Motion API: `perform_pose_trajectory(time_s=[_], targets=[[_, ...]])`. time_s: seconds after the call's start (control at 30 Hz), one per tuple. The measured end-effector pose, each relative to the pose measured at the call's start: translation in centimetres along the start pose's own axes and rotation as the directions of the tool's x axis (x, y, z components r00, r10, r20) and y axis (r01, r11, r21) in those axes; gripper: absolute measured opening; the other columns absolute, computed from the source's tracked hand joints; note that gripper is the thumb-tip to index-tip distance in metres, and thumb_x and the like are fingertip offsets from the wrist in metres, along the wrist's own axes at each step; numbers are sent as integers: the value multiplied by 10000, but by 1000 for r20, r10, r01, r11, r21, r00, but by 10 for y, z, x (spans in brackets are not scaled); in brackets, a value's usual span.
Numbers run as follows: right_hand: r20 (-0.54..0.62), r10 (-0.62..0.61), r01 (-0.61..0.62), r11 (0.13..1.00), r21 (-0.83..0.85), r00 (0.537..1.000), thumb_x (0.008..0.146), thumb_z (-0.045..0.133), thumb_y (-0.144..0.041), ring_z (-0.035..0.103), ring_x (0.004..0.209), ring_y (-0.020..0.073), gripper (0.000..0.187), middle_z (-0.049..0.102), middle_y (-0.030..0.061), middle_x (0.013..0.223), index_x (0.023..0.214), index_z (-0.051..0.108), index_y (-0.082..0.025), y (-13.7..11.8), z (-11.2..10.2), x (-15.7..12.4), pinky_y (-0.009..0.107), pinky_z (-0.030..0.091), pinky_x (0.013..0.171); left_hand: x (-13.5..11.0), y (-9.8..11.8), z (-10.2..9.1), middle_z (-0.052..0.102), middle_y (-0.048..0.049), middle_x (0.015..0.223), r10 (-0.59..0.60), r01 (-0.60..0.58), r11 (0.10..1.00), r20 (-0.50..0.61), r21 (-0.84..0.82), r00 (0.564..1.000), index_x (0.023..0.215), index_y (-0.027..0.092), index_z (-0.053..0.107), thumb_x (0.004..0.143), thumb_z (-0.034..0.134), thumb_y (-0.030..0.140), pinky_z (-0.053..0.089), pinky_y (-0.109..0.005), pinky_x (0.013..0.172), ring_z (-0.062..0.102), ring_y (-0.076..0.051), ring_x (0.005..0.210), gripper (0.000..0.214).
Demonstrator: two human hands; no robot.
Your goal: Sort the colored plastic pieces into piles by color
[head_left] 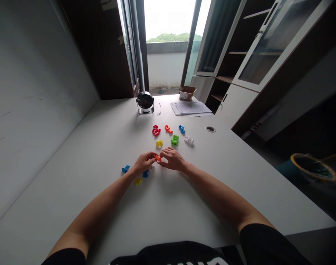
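White table [107,125], broad and smooth, with most things gathered around its middle. Toward its far end, white papers [194,107], loosely stacked. Left of the papers, round black device [145,102] on a metal bracket. Just beyond the papers, open cardboard box [186,93].

On the viewer's side of the papers, and to their left, two bare hands close together. In the left hand [146,162], a fingertip pinch on one end of an orange piece [158,158]. With the right hand [172,159], bent thumb and fingers around the other end, apparently touching; cannot tell how firmly.

Nearest to the papers on this side, small bright items: red cluster [156,130], second orange piece [168,129], blue piece [181,129], yellow piece [159,143], green cluster [175,140], white piece [189,140]. Farther from the papers, and more to their left, two more in blue, one pale, one yellow.

As for handling the held orange piece, probably light, stiff and slightly slick, like hard plastic; best taken by its ends with fingertips. In looks, vivid, slim, slanting, partly covered by fingers; finer shape too small to tell.
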State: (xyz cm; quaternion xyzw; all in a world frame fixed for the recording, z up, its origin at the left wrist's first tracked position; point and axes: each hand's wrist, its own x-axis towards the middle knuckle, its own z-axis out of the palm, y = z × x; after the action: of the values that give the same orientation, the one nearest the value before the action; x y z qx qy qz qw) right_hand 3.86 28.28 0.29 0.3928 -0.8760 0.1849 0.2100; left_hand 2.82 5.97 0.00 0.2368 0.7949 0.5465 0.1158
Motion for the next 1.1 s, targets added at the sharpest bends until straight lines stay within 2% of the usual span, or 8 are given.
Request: perform_pose_trajectory(time_s=[0.17,0.37,0.7,0.87,1.1], targets=[[-4,10,-10,1000,28,1000,979,552,-436,599,791,168,249,657,41,836,902,598,-204,0,0,0,328,415,819,1,2,0,731,-32,900,-12,12,1000,-21,-1,1000,1004,181,707,869,563,362,499,-210,740,638,-128,786,268],[-54,34,-32,999,44,998,964,581,-459,617,830,182,263,684,53,914,1042,610,-209,2,3,-2,340,428,837,1,2,-1,716,-48,871,-18,17,1000,-45,-18,999,1025,169,701,878,566,420,493,-215,713,634,-138,781,320],[-53,28,-28,1000,-3,998,1010,505,-362,608,837,182,196,683,57,912,987,619,-204,4,3,-2,341,425,838,0,5,-3,705,-44,868,22,-21,1000,-17,22,1000,1008,161,694,889,566,459,462,-213,678,607,-129,754,346],[-42,45,-45,999,-1,998,1005,518,-389,603,826,182,214,679,52,889,959,608,-201,4,3,-3,338,423,835,-1,7,-3,693,-35,839,31,-30,999,-15,32,999,977,159,695,896,547,470,440,-206,660,589,-125,732,353],[-63,52,-53,998,-18,997,975,571,-441,606,845,186,253,685,54,927,1045,606,-200,5,4,-4,334,417,846,0,5,-3,678,-26,811,5,-5,1000,-23,24,1000,915,158,695,900,521,440,419,-194,645,565,-119,709,332]])
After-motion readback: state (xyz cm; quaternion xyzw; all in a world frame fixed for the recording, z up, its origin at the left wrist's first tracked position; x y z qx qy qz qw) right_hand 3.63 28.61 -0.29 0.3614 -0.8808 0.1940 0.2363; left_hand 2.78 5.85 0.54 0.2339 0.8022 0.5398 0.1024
